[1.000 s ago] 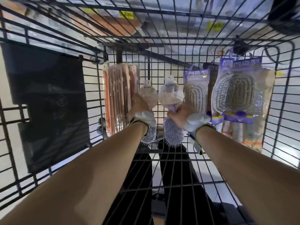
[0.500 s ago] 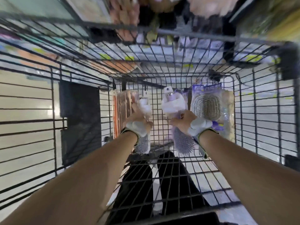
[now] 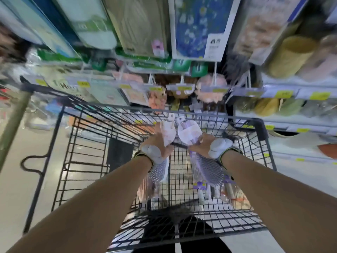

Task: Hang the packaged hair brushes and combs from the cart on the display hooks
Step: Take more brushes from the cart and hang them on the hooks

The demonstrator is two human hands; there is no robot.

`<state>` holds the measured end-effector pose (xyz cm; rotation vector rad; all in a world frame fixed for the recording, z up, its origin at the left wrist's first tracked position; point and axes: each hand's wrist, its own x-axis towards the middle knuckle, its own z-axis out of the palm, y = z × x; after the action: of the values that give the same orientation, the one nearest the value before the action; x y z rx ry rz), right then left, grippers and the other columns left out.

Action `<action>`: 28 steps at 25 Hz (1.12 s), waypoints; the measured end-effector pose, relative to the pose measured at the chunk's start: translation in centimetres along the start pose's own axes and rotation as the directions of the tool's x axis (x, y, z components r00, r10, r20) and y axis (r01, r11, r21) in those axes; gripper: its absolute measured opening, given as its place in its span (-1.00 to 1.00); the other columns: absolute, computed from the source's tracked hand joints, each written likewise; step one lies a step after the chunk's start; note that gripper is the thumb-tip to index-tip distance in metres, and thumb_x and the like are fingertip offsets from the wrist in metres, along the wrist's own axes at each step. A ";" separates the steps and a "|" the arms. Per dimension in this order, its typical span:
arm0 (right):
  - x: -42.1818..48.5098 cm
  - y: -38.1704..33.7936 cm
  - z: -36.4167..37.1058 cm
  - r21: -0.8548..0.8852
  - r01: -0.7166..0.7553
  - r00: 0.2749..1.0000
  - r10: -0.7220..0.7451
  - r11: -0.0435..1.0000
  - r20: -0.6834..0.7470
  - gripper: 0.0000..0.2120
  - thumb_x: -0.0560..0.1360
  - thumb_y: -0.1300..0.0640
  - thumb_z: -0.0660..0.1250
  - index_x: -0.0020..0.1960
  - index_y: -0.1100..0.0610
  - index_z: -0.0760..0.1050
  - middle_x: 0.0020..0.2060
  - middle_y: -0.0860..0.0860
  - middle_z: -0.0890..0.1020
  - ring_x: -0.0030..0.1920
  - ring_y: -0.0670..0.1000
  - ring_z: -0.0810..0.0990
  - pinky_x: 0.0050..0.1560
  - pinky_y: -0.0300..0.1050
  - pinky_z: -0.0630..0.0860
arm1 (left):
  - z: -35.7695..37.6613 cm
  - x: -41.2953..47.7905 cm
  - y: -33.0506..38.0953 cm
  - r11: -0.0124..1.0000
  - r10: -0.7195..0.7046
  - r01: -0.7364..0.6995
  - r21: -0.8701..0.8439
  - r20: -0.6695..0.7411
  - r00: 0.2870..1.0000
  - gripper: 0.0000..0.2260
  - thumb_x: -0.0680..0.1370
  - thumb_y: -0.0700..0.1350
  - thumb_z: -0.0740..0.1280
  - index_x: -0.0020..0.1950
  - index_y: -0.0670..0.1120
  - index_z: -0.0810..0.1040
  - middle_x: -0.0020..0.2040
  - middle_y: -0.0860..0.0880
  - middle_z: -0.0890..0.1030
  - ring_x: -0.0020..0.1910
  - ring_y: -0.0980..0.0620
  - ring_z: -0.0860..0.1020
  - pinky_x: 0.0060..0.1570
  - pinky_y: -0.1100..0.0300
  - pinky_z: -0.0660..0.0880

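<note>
My left hand [image 3: 156, 143] grips a packaged hair brush [image 3: 166, 133] by its handle, bristle head [image 3: 158, 172] hanging below my wrist. My right hand [image 3: 202, 145] holds a second packaged purple brush [image 3: 189, 133] the same way, its bristle head [image 3: 207, 170] pointing down. Both brushes are raised above the black wire cart [image 3: 76, 161], hang tabs toward the shelf. More packaged brushes [image 3: 233, 194] lie in the cart beneath my hands. The display hooks [image 3: 215, 77] jut from the shelf ahead, some carrying hung goods.
The shelving ahead carries boxed goods [image 3: 198, 26] up top and yellow price tags [image 3: 283, 94] along its rails. Sponges [image 3: 268, 106] and loofahs fill the right shelves. The cart's rim [image 3: 259, 125] stands between me and the shelf. Pale floor [image 3: 18, 170] lies to the left.
Both hands lifted the two brushes up out of the cart bottom to above its rim. The view has tilted up from the cart floor to the shelf with hooks.
</note>
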<state>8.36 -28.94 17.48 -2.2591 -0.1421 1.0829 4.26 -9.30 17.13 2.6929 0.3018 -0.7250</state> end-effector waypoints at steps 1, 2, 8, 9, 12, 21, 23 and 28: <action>-0.6 -0.9 -1.1 -0.016 0.033 0.999 -0.033 0.999 -0.003 -0.78 0.56 0.03 0.31 -0.24 0.05 0.48 -0.35 -0.04 0.48 -0.28 0.02 0.46 -0.27 -0.16 0.29 | -1.8 -0.4 0.3 1.000 0.021 -0.021 -0.003 -0.034 0.999 -0.23 0.48 0.08 0.30 0.49 -0.03 -0.15 -0.05 -0.16 0.61 -0.27 -0.13 0.60 -0.23 0.02 0.59; -1.0 -1.5 -2.1 -0.032 0.070 0.997 -0.070 0.997 -0.019 -0.83 0.55 0.01 0.32 -0.11 0.10 0.54 -0.26 0.01 0.56 -0.21 0.05 0.53 -0.24 -0.15 0.33 | -3.4 -0.6 0.4 0.998 0.044 -0.047 -0.041 -0.064 0.997 -0.20 0.48 0.08 0.31 0.51 -0.01 -0.17 -0.07 -0.15 0.61 -0.29 -0.12 0.59 -0.26 0.03 0.58; -4.1 -6.2 -8.4 -0.179 0.144 0.968 -0.176 0.973 -0.177 -0.62 0.49 0.00 0.38 0.21 0.20 0.49 0.07 0.14 0.60 0.08 0.12 0.57 0.02 -0.02 0.41 | -12.9 -3.7 2.0 0.972 0.231 -0.236 0.006 -0.229 0.945 -0.16 0.54 0.08 0.30 0.56 -0.07 -0.25 -0.29 -0.05 0.53 -0.41 -0.07 0.49 -0.44 0.20 0.35; -4.4 -6.9 -9.3 -0.219 0.174 0.963 -0.212 0.960 -0.164 -0.62 0.50 -0.01 0.37 0.22 0.19 0.49 0.03 0.14 0.61 0.04 0.16 0.58 -0.01 -0.03 0.41 | -14.0 -3.9 2.2 0.969 0.241 -0.244 0.020 -0.256 0.936 -0.17 0.53 0.08 0.30 0.56 -0.06 -0.22 -0.29 -0.04 0.52 -0.39 -0.09 0.51 -0.43 0.19 0.39; -6.3 -9.8 -12.1 -0.283 0.203 0.940 -0.267 0.937 -0.212 -0.65 0.47 -0.05 0.38 0.13 0.17 0.52 -0.11 0.08 0.61 -0.10 0.14 0.57 -0.10 -0.07 0.38 | -18.3 -5.4 3.2 0.962 0.275 -0.260 0.090 -0.329 0.904 -0.17 0.50 0.06 0.32 0.55 -0.05 -0.17 -0.30 -0.04 0.53 -0.40 -0.06 0.52 -0.42 0.15 0.44; -16.0 -20.4 -19.9 -0.421 0.295 0.778 -0.472 0.858 -0.416 -0.73 0.49 0.10 0.35 0.07 0.28 0.48 -0.31 0.13 0.49 -0.37 0.03 0.36 -0.33 -0.16 0.23 | -30.7 -10.3 5.2 0.929 0.361 -0.342 0.144 -0.557 0.748 -0.14 0.47 0.05 0.37 0.55 0.00 -0.15 -0.23 -0.10 0.60 -0.35 -0.12 0.56 -0.42 0.16 0.43; -17.9 -22.1 -21.5 -0.463 0.308 0.721 -0.521 0.831 -0.457 -0.72 0.48 0.10 0.37 0.10 0.25 0.48 -0.33 0.02 0.47 -0.40 -0.04 0.37 -0.37 -0.18 0.22 | -33.2 -11.3 5.9 0.928 0.362 -0.338 0.156 -0.599 0.715 -0.16 0.47 0.01 0.34 0.56 -0.01 -0.16 -0.33 -0.03 0.54 -0.41 -0.06 0.52 -0.48 0.22 0.32; -21.2 -25.2 -24.8 -0.505 0.249 0.617 -0.537 0.827 -0.575 -0.71 0.47 0.01 0.38 0.07 0.17 0.46 -0.19 0.03 0.56 -0.23 0.04 0.48 -0.24 -0.14 0.33 | -38.4 -13.4 7.8 0.906 0.417 -0.351 0.237 -0.650 0.635 -0.20 0.52 0.03 0.30 0.55 -0.05 -0.17 -0.37 0.09 0.48 -0.44 0.04 0.48 -0.50 0.23 0.29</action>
<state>16.82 -28.23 57.82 -2.6358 -0.5535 -0.1136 12.28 -3.76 57.44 2.8538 -0.1593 0.4409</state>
